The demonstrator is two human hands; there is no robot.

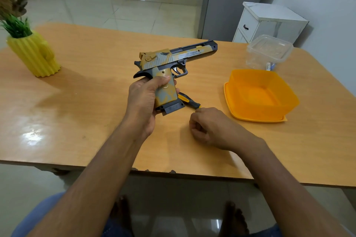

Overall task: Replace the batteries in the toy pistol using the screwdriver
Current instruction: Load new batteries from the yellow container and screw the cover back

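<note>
The toy pistol (173, 59), yellow and grey camouflage with a black barrel, is held upright above the table's middle, muzzle pointing right and far. The black-and-yellow screwdriver (189, 100) lies flat on the table, partly hidden behind the grip.

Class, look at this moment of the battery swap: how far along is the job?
Early stage. Done: the left hand has lifted the toy pistol by its grip. In hand: the right hand, loosely curled, sits by the screwdriver, which lies on the table. Left: no cover looks open and no loose screws show.
</note>
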